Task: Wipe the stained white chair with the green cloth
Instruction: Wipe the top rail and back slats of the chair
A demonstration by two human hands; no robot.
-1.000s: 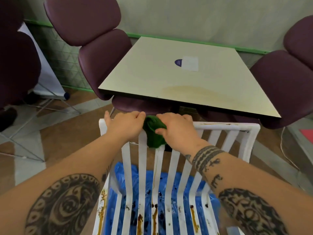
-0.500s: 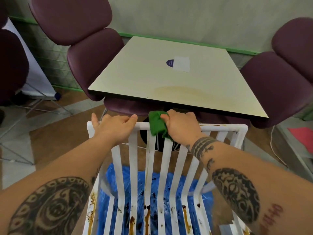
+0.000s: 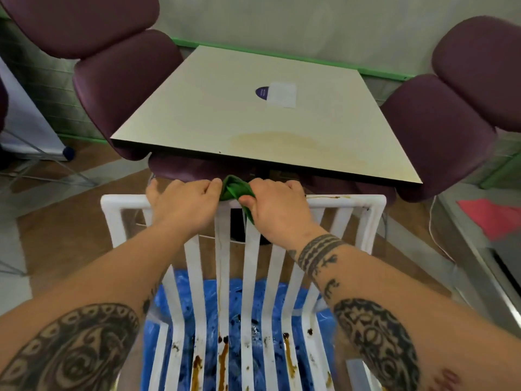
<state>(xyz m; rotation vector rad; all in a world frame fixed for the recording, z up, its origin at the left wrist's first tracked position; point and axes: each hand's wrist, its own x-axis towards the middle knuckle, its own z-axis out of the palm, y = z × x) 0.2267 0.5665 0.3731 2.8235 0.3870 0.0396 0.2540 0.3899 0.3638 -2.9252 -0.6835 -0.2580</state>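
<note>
The white slatted chair (image 3: 375,218) stands right in front of me, its back towards me. Brown stains run down the lower slats and streak the right part of the top rail. My left hand (image 3: 186,206) grips the top rail left of centre. My right hand (image 3: 277,208) holds the bunched green cloth (image 3: 234,189) against the top rail at its middle, thumb pinching the cloth from the front. The two hands nearly touch, with the cloth between them. Most of the cloth is hidden under my right hand.
A beige square table (image 3: 253,117) with a stain near its front edge stands just beyond the chair. Purple padded chairs (image 3: 118,80) flank it left and right (image 3: 439,131). Blue plastic sheeting (image 3: 234,300) lies under the white chair. A metal surface (image 3: 496,263) sits at the right.
My right hand has slid the green cloth leftward along the top rail, back close to my left hand. My left hand stayed on the rail. The camera view shifted slightly.
</note>
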